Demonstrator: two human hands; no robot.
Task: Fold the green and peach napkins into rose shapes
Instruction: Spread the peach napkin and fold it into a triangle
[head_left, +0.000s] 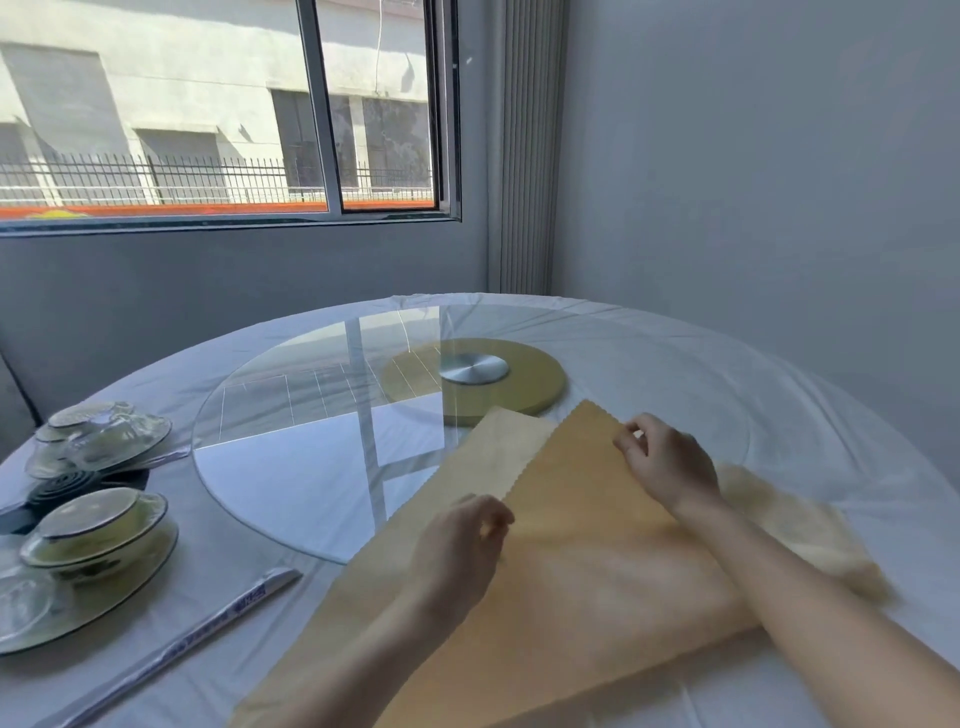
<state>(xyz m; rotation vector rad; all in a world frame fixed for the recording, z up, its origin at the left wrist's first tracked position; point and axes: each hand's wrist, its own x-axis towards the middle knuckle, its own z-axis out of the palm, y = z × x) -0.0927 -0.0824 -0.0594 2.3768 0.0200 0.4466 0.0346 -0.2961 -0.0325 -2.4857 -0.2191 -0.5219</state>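
We work at the round white-clothed table (649, 332). One peach cloth napkin w/ zigzag edge (571, 519) lies on it before us, half folded; a paler cloth (810, 525) sits blurred at right, no clear green. Left hand (457, 551) and right hand (665, 462), two, each pinch the folded flap's edge. Best to align corners, then crease flat.

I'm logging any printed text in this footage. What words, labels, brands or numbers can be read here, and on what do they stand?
No text here can be read.
Long chopstick packet in clear wrapper: blue printed marks along it, too blurred to read.
Wrapped glass-and-green tableware sets: no legible label.
Peach napkin with zigzag edge, white tablecloth, round glass turntable: no print visible.
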